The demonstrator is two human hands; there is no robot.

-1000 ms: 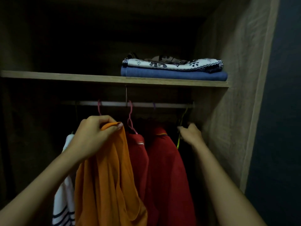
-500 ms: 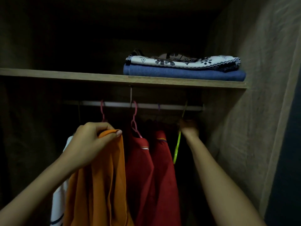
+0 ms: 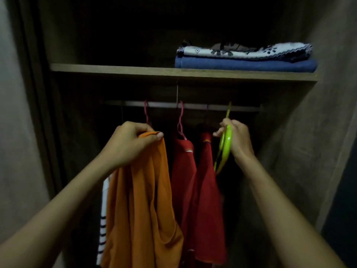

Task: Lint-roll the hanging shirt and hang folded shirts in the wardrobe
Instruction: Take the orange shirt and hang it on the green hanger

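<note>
My left hand (image 3: 131, 144) grips the top edge of an orange shirt (image 3: 141, 206), which hangs down loose in front of the wardrobe rail (image 3: 193, 106). My right hand (image 3: 238, 140) holds a lime-green hanger (image 3: 225, 146) just below the rail, its hook still reaching up to the rail. Two red shirts (image 3: 195, 182) hang on pink hangers (image 3: 181, 120) between my hands. A white shirt with dark stripes (image 3: 103, 215) hangs behind the orange one, mostly hidden.
A wooden shelf (image 3: 116, 69) runs above the rail. On its right end lie a folded blue garment (image 3: 245, 64) and a white patterned one (image 3: 243, 51). The wardrobe's right wall (image 3: 309, 142) stands close to my right hand. The inside is dark.
My right hand has closed on the green hanger and drawn it down and toward me from the rail. The view has shifted back and left. My left hand keeps its hold on the orange shirt.
</note>
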